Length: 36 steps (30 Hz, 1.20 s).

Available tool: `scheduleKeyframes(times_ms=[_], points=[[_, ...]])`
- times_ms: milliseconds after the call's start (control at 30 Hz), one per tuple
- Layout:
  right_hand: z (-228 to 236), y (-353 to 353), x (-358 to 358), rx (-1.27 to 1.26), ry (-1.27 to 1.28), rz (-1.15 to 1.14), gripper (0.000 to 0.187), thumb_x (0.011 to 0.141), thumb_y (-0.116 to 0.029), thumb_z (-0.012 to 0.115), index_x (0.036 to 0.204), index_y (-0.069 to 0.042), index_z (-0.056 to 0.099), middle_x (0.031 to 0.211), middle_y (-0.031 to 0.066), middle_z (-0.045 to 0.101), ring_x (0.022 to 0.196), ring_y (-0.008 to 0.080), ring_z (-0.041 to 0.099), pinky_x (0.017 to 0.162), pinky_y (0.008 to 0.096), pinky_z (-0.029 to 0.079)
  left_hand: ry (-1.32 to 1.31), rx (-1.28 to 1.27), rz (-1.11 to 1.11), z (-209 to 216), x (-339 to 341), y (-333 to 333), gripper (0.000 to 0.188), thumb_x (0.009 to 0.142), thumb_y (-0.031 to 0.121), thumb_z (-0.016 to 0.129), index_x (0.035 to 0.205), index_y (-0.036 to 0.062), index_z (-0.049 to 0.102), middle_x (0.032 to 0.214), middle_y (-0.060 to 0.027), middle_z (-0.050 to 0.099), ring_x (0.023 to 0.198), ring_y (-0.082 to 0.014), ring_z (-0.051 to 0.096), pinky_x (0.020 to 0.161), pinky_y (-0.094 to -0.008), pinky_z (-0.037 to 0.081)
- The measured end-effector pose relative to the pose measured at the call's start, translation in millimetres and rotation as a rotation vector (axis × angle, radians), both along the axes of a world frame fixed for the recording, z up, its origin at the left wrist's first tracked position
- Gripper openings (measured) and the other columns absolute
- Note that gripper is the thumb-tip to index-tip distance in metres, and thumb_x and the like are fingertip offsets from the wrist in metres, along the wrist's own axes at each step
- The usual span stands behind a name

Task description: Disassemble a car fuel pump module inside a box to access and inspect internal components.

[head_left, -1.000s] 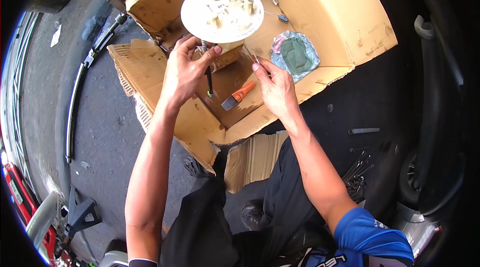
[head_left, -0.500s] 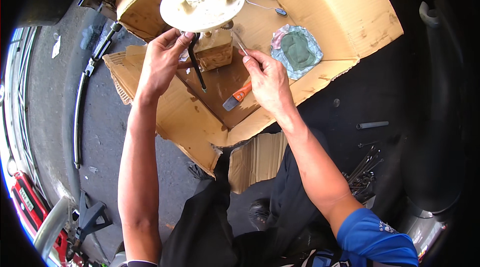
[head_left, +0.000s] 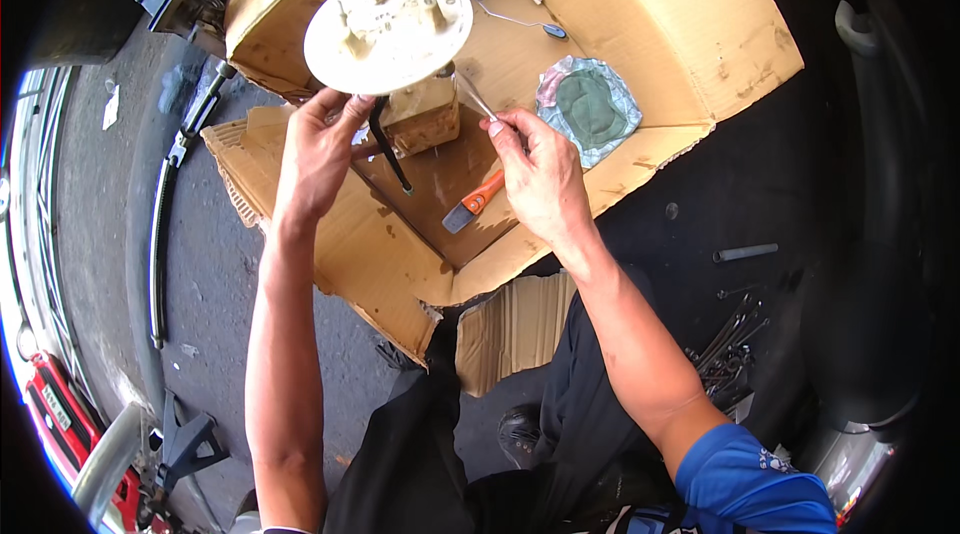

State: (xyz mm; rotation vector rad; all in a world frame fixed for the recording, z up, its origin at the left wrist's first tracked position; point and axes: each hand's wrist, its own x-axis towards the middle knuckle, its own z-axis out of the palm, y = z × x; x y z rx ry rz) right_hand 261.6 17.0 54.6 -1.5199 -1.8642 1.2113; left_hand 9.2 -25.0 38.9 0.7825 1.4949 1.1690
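My left hand (head_left: pixel 320 154) is closed on the near underside of what looks like a fuel pump unit, topped by a round off-white flange (head_left: pixel 388 39) with three upright fittings. A black hose (head_left: pixel 390 149) hangs below it beside my thumb. Between the thumb and fingers of my right hand (head_left: pixel 545 169) is a slim metal rod-like tool (head_left: pixel 474 96). Its far end points toward the underside of the flange, and whether it touches is unclear. Below the flange stands a stained brown block (head_left: pixel 425 122). The flange hides much of the unit's body.
A cut-open cardboard box (head_left: pixel 650 24) surrounds the work. Inside lie an orange-handled brush (head_left: pixel 473 204), a bluish cloth bundle (head_left: pixel 590 109) and a wire with a blue float (head_left: pixel 553 32). Several wrenches (head_left: pixel 730 339) and a grey tube (head_left: pixel 745 253) lie on the floor to the right.
The flange has shifted left and slightly toward me, showing more of its top. My left hand moved with it; the metal tool in my right hand now points more steeply away.
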Motion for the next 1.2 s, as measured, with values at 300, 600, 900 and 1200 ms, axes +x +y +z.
scheduleKeyframes(times_ms=[300, 600, 900, 1200], points=[[-16, -25, -1, 0.158, 0.027, -0.048, 0.023, 0.113, -0.018, 0.057, 0.113, 0.001, 0.069, 0.072, 0.0218, 0.070, 0.063, 0.0382, 0.073, 0.059, 0.0470, 0.056, -0.055, -0.008, 0.159, -17, 48, -33, 0.032, 0.113, 0.014, 0.062, 0.135, -0.0084, 0.066, 0.117, -0.0111, 0.078, 0.102, -0.0170, 0.076, 0.092, -0.0400, 0.069], [-21, -49, -20, 0.039, 0.121, -0.168, 0.017, 0.113, -0.013, 0.056, 0.116, 0.002, 0.064, 0.083, 0.0231, 0.072, 0.074, 0.0428, 0.074, 0.070, 0.0490, 0.056, 0.010, -0.027, 0.062, -8, 38, -55, 0.049, 0.107, 0.008, 0.070, 0.151, -0.0039, 0.051, 0.142, -0.0157, 0.068, 0.125, -0.0219, 0.069, 0.107, -0.0373, 0.060], [-42, -44, -24, 0.291, -0.275, 0.071, 0.012, 0.098, -0.015, 0.070, 0.104, -0.005, 0.069, 0.091, 0.0088, 0.065, 0.072, 0.0190, 0.071, 0.062, 0.0338, 0.057, 0.738, -0.162, -0.334, 117, 6, -40, 0.126, 0.084, 0.026, 0.097, 0.177, 0.0228, 0.012, 0.179, -0.0222, 0.019, 0.160, -0.0471, 0.033, 0.125, -0.0665, 0.040], [-25, -36, -16, 0.221, -0.236, 0.079, 0.015, 0.108, -0.015, 0.061, 0.107, -0.002, 0.068, 0.099, 0.0169, 0.072, 0.068, 0.0322, 0.073, 0.060, 0.0400, 0.058, 1.416, 0.191, -0.856, 145, 50, 32, 0.147, 0.056, 0.023, 0.106, 0.176, 0.0269, 0.020, 0.179, -0.0146, 0.024, 0.161, -0.0419, 0.033, 0.129, -0.0600, 0.041]])
